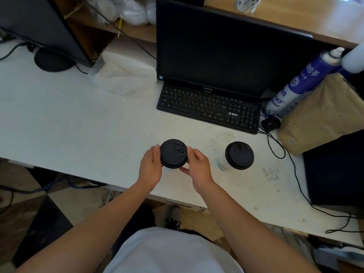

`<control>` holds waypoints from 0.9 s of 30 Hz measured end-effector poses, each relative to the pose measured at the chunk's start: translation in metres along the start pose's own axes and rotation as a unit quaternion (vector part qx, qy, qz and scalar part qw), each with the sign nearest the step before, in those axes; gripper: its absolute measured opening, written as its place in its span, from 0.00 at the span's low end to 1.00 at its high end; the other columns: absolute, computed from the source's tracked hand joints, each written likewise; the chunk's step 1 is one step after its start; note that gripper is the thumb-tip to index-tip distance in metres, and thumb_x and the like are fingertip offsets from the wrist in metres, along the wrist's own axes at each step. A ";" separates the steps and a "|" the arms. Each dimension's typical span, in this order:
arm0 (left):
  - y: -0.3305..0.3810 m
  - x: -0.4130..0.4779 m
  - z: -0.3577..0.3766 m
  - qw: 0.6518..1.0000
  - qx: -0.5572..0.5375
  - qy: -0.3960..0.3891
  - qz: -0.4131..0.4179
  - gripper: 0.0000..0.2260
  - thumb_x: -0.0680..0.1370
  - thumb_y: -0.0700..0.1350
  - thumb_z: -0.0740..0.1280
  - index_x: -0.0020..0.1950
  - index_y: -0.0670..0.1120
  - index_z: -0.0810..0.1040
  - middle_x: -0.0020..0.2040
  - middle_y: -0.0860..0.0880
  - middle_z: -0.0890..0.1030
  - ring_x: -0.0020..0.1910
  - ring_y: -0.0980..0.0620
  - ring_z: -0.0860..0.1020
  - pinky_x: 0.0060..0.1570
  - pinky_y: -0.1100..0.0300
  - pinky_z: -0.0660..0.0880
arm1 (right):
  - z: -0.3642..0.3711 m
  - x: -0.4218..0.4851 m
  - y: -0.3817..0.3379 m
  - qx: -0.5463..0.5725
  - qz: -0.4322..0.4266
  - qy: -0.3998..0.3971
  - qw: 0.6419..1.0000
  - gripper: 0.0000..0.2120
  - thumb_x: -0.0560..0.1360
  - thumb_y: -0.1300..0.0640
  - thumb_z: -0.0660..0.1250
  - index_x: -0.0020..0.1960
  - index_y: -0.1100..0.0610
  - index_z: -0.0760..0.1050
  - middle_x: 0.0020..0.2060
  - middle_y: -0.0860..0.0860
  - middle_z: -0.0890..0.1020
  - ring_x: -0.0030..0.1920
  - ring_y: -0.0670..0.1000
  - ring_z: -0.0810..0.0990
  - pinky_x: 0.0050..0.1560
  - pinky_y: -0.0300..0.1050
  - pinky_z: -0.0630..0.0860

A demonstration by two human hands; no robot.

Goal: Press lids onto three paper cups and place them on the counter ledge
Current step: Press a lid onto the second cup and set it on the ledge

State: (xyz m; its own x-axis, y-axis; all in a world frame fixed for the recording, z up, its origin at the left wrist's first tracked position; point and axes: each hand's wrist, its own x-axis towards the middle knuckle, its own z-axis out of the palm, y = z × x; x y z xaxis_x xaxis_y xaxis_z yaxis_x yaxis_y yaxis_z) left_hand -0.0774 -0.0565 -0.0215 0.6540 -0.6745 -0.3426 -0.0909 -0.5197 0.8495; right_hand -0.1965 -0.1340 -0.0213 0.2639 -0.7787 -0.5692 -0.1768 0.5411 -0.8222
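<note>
1. Head view is showing both hands working at lower centre of the frame: the left hand [150,166] and the right hand [198,166] are clamping the rim of a black lid [173,153] from opposite sides, fingers curled around its edge.
2. That lid is covering a paper cup almost entirely hidden beneath it, standing on the white desk [78,119]; whether the lid is fully seated is not something the view is telling.
3. Judging by this, the pressing step on this cup is under way. The next move is likely calling for even downward pressure around the rim, then a lift toward the wooden ledge [315,18] at upper right.
4. A second cup [223,164], white with bluish print, is standing just right of the hands, wearing its own lid [239,155].
5. A third cup [248,3] seems to be sitting on the ledge at the top edge.
6. Lids are looking matte, round and moulded, with a raised sip tab; the desk is looking scuffed and dusty.
</note>
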 end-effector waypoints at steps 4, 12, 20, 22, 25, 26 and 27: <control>-0.002 0.003 -0.004 1.000 0.018 -0.011 0.020 0.23 0.87 0.53 0.48 0.55 0.38 0.75 0.51 0.36 0.79 0.49 0.37 0.79 0.47 0.36 0.79 | 0.001 0.002 -0.001 -0.029 0.000 0.001 1.000 0.12 0.85 0.51 0.59 0.54 0.55 0.79 0.57 0.53 0.82 0.60 0.52 0.80 0.53 0.53 0.84; 0.007 0.005 -0.008 0.998 0.000 -0.060 -0.010 0.16 0.86 0.53 0.48 0.59 0.49 0.73 0.56 0.47 0.78 0.55 0.46 0.78 0.43 0.47 0.84 | 0.005 -0.003 -0.005 -0.073 -0.043 0.009 0.996 0.12 0.86 0.53 0.55 0.60 0.53 0.76 0.55 0.48 0.80 0.55 0.47 0.78 0.53 0.55 0.84; 0.007 0.010 -0.012 0.997 0.007 -0.076 -0.021 0.19 0.86 0.53 0.48 0.65 0.47 0.75 0.58 0.47 0.79 0.57 0.46 0.78 0.44 0.48 0.84 | 0.008 -0.004 -0.008 -0.052 -0.031 -0.008 0.998 0.14 0.86 0.56 0.53 0.62 0.54 0.76 0.55 0.47 0.80 0.54 0.44 0.78 0.53 0.56 0.84; 0.007 0.011 -0.013 0.997 0.017 -0.071 -0.015 0.19 0.86 0.52 0.48 0.65 0.47 0.75 0.58 0.46 0.79 0.56 0.46 0.78 0.45 0.46 0.84 | 0.008 -0.004 -0.007 -0.057 -0.031 -0.007 0.998 0.14 0.86 0.56 0.53 0.62 0.55 0.76 0.56 0.48 0.81 0.54 0.45 0.79 0.53 0.57 0.84; 0.007 0.009 -0.013 0.998 0.014 -0.067 -0.017 0.19 0.86 0.52 0.48 0.64 0.48 0.75 0.58 0.46 0.79 0.57 0.45 0.79 0.45 0.44 0.84 | 0.009 -0.005 -0.009 -0.064 -0.030 -0.012 0.997 0.15 0.86 0.55 0.53 0.62 0.55 0.76 0.56 0.50 0.81 0.55 0.46 0.79 0.53 0.58 0.84; 0.008 0.009 -0.013 0.997 0.006 -0.067 -0.023 0.18 0.86 0.53 0.49 0.63 0.48 0.75 0.59 0.45 0.79 0.57 0.44 0.78 0.46 0.44 0.84 | 0.009 -0.005 -0.010 -0.061 -0.024 -0.016 0.998 0.15 0.86 0.55 0.52 0.62 0.56 0.76 0.56 0.50 0.80 0.55 0.47 0.78 0.54 0.58 0.84; 0.009 0.008 -0.014 0.997 -0.004 -0.069 -0.030 0.18 0.86 0.53 0.49 0.63 0.49 0.75 0.59 0.45 0.79 0.58 0.44 0.78 0.47 0.43 0.84 | 0.008 -0.006 -0.011 -0.054 -0.016 -0.023 0.998 0.15 0.86 0.56 0.52 0.61 0.56 0.77 0.56 0.50 0.80 0.55 0.48 0.78 0.55 0.59 0.83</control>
State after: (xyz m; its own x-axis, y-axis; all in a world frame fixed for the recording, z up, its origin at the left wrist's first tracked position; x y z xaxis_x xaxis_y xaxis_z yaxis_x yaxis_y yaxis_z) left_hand -0.0629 -0.0592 -0.0109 0.5487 -0.7086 -0.4437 -0.0483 -0.5567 0.8293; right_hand -0.1884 -0.1324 -0.0084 0.3144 -0.7774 -0.5447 -0.2691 0.4773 -0.8365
